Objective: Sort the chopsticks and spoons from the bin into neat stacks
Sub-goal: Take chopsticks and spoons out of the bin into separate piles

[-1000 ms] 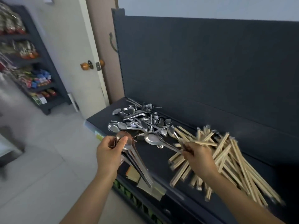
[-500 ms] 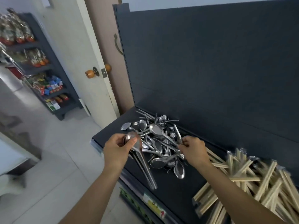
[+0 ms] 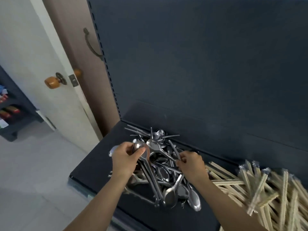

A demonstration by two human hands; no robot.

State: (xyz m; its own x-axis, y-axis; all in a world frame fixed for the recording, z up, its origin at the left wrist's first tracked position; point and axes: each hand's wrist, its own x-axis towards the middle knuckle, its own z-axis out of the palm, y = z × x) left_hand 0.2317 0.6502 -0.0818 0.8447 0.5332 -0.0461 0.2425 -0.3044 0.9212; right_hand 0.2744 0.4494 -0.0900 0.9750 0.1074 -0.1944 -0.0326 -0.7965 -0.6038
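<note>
Counting first: we record two hands, one loose heap of metal spoons (image 3: 168,174) and one spread of wrapped wooden chopsticks (image 3: 260,185), all on a dark shelf (image 3: 98,165). The spoons overlap too thickly for a firm figure; well over a dozen bowls show. The chopstick packs are blurred and we cannot number them.

The left hand (image 3: 125,159) grips a bundle of nested spoons (image 3: 152,179) at the near left of the heap. Its thumb presses on the top bowl, and the handles run toward us. The right hand (image 3: 191,165) has its fingers curled, pinching a spoon handle (image 3: 166,155) that lies within the heap. Both forearms cover part of the near shelf edge.

The chopsticks lie right of the heap, just beside it. A dark back panel (image 3: 200,64) rises at the far side. Left of it stands a white door (image 3: 33,55) with two orange-brown knobs (image 3: 50,82). A rack of packaged goods (image 3: 10,114) sits far left.
</note>
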